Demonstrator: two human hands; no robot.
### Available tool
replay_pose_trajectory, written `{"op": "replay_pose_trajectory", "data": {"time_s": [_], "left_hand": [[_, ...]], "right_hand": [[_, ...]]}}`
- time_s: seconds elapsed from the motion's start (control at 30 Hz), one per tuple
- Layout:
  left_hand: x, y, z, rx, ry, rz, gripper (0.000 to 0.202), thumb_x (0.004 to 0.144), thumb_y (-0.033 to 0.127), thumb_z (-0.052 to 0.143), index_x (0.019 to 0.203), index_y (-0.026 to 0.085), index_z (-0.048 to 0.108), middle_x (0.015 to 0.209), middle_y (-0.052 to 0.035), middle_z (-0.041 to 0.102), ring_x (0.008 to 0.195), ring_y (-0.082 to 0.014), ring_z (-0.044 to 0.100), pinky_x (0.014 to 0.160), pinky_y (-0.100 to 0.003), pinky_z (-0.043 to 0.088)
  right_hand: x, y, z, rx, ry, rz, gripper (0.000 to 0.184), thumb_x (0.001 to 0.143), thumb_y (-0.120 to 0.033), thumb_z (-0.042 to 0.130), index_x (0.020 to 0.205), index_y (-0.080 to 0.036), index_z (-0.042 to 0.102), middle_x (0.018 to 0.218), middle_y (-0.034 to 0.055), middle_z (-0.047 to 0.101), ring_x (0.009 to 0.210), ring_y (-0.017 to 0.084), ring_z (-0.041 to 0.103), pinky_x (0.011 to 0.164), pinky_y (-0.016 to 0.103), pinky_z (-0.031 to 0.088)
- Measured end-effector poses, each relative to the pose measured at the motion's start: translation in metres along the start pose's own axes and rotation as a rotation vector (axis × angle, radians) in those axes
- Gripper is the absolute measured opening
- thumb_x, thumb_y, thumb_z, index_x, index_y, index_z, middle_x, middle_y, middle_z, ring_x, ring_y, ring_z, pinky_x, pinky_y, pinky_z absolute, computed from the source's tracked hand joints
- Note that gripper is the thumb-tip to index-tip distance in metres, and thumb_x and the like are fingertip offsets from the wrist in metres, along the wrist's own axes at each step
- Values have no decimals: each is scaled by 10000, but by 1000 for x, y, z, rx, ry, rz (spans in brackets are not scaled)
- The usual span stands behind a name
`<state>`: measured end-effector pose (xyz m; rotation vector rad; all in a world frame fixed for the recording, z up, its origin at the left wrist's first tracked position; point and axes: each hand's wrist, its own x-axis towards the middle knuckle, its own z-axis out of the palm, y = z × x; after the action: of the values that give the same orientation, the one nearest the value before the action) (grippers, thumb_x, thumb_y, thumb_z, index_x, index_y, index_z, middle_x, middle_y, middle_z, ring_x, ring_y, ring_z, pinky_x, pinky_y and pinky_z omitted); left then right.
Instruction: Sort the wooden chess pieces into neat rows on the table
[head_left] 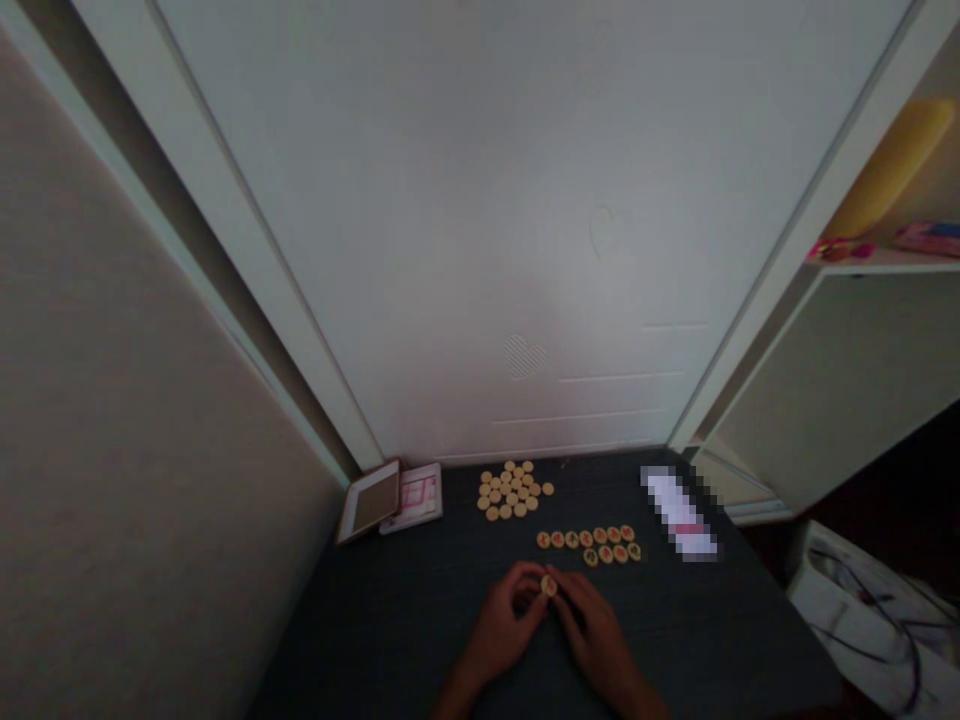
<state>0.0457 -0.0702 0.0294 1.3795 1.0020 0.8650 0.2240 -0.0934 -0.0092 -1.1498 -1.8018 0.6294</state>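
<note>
A round wooden Chinese chess piece [549,586] with a red mark is held face up just above the dark table. My left hand [506,615] pinches it between thumb and forefinger, the fingers curled. From the other side, the fingertips of my right hand [592,620] close on the same piece. Beyond my hands lie two rows of face-up pieces [586,539], marked in red or dark. Farther back and to the left is a loose cluster of pieces [511,491] with plain tops showing. Small markings are too blurred to read.
The dark table [397,620] meets a white panel [487,250] at the back. At its back left, a brown-framed item [370,502] overlaps a pink-and-white booklet [417,496]. A pixelated pale item [681,512] lies at right. Beyond the right edge stands a white box with cables [874,610].
</note>
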Motion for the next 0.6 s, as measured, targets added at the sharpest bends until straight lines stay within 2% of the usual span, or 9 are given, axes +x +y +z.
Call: {"op": "replay_pose_trajectory", "data": {"time_s": [0.13, 0.33, 0.6], "left_hand": [[0, 1, 1, -7, -1, 7, 347, 916, 483, 631, 1133, 212, 642, 962, -68, 778, 883, -222, 727, 810, -303, 553], [-1, -2, 4, 36, -17, 33, 280, 934, 449, 617, 1094, 225, 669, 1010, -61, 777, 934, -221, 725, 848, -301, 545], [-1, -4, 3, 105, -32, 24, 261, 926, 429, 629, 1093, 237, 687, 1052, -54, 778, 965, -220, 723, 876, -299, 539]], "right_hand": [[1, -3, -2, 37, 21, 46, 329, 1004, -348, 508, 1307, -280, 620, 1155, 82, 719, 1055, 228, 693, 928, 347, 573], [4, -5, -3, 32, 70, 217, 234, 952, -427, 599, 1047, -243, 708, 932, 50, 744, 827, 207, 704, 759, 291, 563], [4, -4, -5, 20, 100, 247, 243, 939, -444, 607, 930, -227, 716, 840, 36, 735, 767, 197, 691, 712, 269, 529]]}}
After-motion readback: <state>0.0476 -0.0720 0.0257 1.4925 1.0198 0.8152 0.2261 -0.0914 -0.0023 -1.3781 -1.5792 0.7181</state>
